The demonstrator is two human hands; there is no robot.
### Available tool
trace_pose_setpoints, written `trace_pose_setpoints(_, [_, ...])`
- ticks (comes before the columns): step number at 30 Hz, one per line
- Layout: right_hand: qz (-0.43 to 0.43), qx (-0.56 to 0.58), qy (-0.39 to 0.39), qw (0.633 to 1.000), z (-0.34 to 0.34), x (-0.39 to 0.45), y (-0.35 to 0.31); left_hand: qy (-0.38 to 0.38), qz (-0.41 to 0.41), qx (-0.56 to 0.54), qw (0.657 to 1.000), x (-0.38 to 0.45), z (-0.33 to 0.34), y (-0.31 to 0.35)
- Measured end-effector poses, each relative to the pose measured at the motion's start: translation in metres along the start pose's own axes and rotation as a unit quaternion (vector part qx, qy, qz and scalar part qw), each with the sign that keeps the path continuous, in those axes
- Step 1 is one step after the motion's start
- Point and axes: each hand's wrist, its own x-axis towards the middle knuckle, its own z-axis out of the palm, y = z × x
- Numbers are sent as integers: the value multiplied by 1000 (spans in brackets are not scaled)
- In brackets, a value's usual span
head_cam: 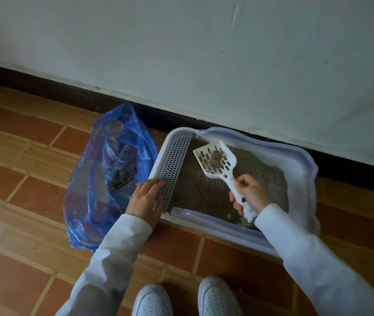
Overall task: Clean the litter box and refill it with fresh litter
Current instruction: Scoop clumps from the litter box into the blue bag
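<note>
- The step in hand was scooping: the right hand [251, 194] gripped the handle of the white slotted scoop [215, 161], fingers curled around it, and held it above the litter box [300, 160].
- One clump [215, 156] lay on the scoop blade.
- The left hand [146, 199] rested flat, fingers straight, on the grated step [174, 169] at the box's left edge, probably to steady it.
- The blue bag [95, 179] lay just beside the box, with dark clumps inside.
- The next move, I judge, called for carrying the scoop level to the bag, so that nothing fell on the tiled floor [22, 156].

Long pale white sleeves [117, 249] on both arms, loose and creased; white perforated-toe sneakers [218, 297], rounded
</note>
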Motion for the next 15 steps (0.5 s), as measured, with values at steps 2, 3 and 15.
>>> trace_pose_setpoints(2, [-6, -1, 6, 1000, -4, -4, 0, -11, 0, 9, 1000, 1, 2, 1])
trace_pose_setpoints(3, [-10, -1, 7, 1000, -6, -5, -1, -15, -2, 12, 1000, 2, 2, 1])
trace_pose_setpoints(15, [-43, -2, -8, 999, -6, -15, -7, -18, -6, 22, 1000, 2, 1, 0])
